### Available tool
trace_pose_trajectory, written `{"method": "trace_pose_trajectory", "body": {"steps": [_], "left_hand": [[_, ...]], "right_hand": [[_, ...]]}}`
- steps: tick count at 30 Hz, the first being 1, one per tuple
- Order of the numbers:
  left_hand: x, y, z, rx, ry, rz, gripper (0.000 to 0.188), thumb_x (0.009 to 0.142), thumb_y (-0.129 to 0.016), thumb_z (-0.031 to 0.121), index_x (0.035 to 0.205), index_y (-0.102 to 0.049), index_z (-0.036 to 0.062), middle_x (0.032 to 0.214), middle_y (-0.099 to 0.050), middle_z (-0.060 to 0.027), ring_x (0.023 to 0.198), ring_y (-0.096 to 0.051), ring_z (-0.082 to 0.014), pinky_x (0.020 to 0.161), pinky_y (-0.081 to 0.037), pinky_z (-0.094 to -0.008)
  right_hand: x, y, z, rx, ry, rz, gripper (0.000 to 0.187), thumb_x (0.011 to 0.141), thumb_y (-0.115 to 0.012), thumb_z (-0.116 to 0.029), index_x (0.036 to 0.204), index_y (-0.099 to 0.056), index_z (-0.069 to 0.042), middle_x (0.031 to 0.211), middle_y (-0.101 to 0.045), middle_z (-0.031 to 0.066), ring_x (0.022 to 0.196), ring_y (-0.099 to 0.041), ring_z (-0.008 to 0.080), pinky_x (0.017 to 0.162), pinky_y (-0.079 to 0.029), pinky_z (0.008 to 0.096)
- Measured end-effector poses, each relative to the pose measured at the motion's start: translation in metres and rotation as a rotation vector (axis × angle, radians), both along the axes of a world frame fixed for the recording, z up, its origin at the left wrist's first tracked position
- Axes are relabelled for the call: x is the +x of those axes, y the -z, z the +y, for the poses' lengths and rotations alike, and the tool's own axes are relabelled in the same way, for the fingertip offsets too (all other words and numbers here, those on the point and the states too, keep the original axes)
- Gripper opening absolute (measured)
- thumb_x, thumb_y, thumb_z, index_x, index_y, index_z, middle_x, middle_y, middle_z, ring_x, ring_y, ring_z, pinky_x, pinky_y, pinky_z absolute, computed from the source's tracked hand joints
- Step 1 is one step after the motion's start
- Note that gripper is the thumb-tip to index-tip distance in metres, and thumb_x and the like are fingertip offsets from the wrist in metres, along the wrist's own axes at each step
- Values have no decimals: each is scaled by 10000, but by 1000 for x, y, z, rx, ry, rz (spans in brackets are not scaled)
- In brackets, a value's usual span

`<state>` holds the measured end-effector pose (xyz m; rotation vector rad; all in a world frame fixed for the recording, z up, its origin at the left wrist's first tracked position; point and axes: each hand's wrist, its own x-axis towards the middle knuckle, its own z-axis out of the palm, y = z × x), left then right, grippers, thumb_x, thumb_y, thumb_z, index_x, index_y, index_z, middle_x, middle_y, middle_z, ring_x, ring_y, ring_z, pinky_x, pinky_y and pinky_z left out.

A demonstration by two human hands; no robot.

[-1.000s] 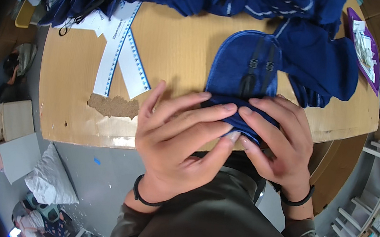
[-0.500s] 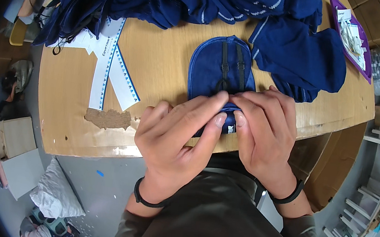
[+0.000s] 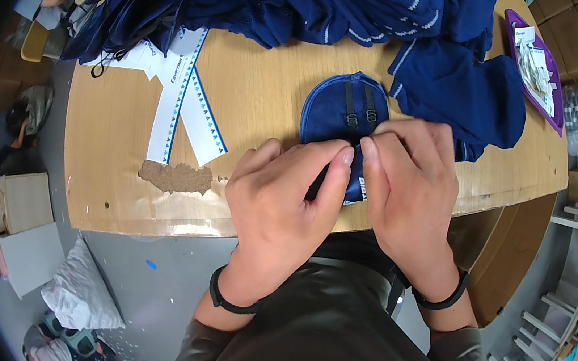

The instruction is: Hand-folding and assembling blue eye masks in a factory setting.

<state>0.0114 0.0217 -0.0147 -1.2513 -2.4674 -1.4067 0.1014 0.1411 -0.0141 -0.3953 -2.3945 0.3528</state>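
Note:
A navy eye mask (image 3: 325, 112) with a rounded far end lies on the table in front of me. Two black straps with small sliders run along it, and white lettering shows at its near end. My left hand (image 3: 287, 191) pinches the mask's middle, thumb and forefinger together. Beside it, my right hand (image 3: 408, 189) grips the same part, its thumb tip close to the left one. The fingers hide the mask's middle, so what lies under them cannot be made out. White paper bands (image 3: 175, 103) with blue edging lie left of my hands.
A heap of navy knitted fabric (image 3: 290, 5) covers the table's far side, and one piece (image 3: 461, 94) lies right of the mask. More dark blue pieces (image 3: 141, 0) are piled far left. A purple tray (image 3: 557, 113) of small packets stands at the right edge. The wooden table (image 3: 107, 178) has a chipped patch.
Both hands have closed in more tightly on the mask's middle, with thumbs drawn up. The fold seen between the fingers is now covered. The view has shifted slightly.

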Motion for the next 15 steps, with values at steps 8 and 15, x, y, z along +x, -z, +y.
{"method": "trace_pose_trajectory", "body": {"steps": [8,15], "left_hand": [[-2,6,-10,154,103,210,293,628,-802,61,914,-739,61,1044,-722,-67,970,-582,-295,843,-478,-367],[-6,7,-9,122,243,94,365,591,-804,90,946,-720,74,1010,-718,-38,821,-584,-256,752,-480,-324]], "right_hand": [[2,-4,0,-144,24,-75,57,838,-662,-74,815,-644,-25,815,-556,86,735,-497,275,640,-408,379],[13,7,-5,-175,80,54,43,800,-696,-48,830,-664,-46,794,-546,84,699,-485,259,597,-392,367]]}}
